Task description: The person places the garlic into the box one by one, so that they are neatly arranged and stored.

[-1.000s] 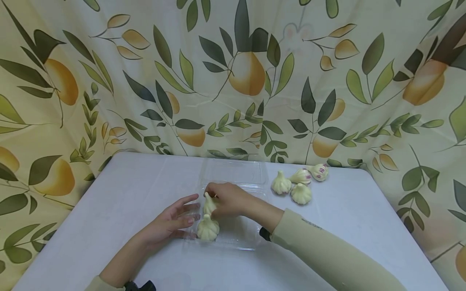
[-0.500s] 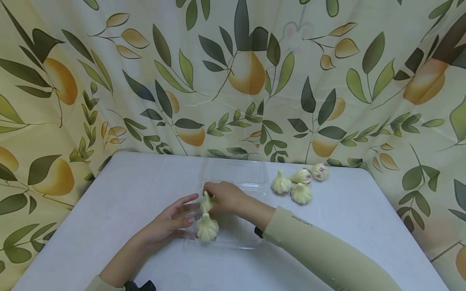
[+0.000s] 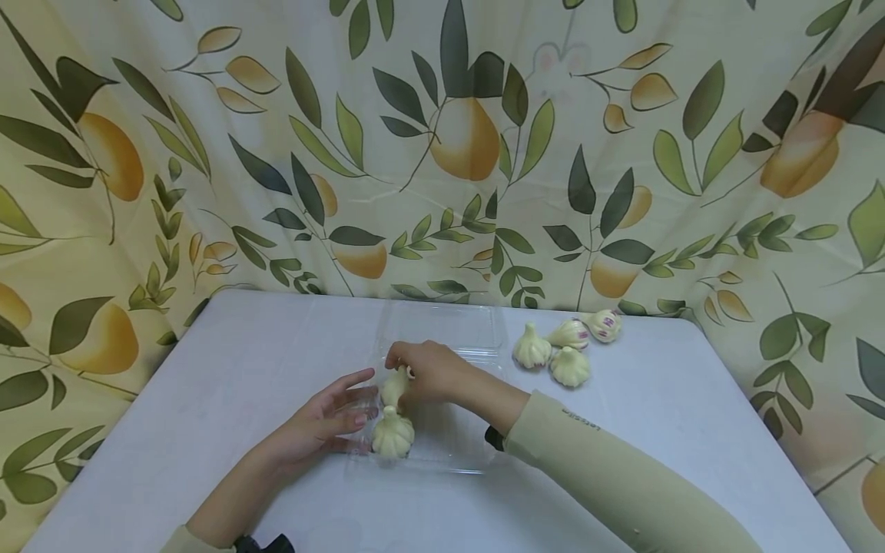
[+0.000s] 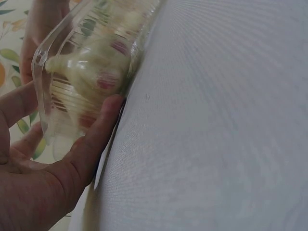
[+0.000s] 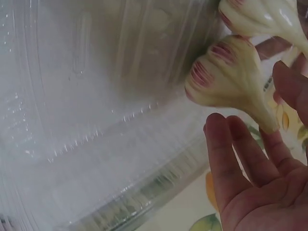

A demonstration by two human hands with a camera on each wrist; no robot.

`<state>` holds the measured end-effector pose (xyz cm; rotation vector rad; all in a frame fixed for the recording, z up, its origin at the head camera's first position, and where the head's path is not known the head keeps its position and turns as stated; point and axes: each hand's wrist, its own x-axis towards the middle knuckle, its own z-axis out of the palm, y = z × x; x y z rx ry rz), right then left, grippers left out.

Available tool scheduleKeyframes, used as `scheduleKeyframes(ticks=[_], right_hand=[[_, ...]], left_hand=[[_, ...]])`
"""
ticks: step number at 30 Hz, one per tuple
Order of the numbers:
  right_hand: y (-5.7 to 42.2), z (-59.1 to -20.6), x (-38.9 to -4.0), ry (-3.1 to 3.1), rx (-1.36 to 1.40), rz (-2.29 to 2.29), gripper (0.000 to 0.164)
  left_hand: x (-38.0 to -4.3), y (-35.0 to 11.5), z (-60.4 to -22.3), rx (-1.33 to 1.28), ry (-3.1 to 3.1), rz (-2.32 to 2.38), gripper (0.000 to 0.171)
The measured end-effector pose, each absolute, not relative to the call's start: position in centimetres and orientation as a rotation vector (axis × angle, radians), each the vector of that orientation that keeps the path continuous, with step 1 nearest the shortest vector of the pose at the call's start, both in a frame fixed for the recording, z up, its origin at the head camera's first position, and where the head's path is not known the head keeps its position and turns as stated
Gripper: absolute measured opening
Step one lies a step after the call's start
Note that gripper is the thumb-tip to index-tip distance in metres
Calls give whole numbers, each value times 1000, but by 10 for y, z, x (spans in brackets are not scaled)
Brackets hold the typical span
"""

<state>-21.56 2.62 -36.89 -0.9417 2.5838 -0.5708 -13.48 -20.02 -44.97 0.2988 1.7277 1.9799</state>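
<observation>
A clear plastic clamshell box [image 3: 452, 453] lies unfolded on the table, with two garlic bulbs along its left side. The nearer garlic bulb [image 3: 392, 434] stands with its stem up. Behind it, the farther garlic bulb [image 3: 394, 389] tilts, its stem toward my right hand [image 3: 434, 376]. That hand's extended fingers [image 5: 222, 154] lie right below this bulb in the right wrist view, the thumb apart on the other side. My left hand [image 3: 318, 426] rests against the box's left wall, fingers spread; its thumb [image 4: 96, 137] lies along the plastic in the left wrist view.
Several more garlic bulbs [image 3: 532, 347] with pinkish marks on some lie right of the box at the table's back. The clear lid [image 3: 442, 326] lies folded back behind the base. A curtain [image 3: 442, 223] printed with fruit and leaves hangs behind the white table [image 3: 276, 346].
The farther bulb first shifts left with my right hand, then its stem tips over to the right. My left hand stays in place at the box wall.
</observation>
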Motion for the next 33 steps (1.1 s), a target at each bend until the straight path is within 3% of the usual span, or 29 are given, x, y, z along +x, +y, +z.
scheduleKeyframes(ticks=[24, 33], right_hand=[[91, -327, -223, 2575, -818, -919, 55], [132, -336, -214, 2504, -730, -1230, 57]], left_hand=[[-133, -199, -449, 300, 1729, 1977, 68], [-134, -200, -451, 287, 1729, 1987, 69]])
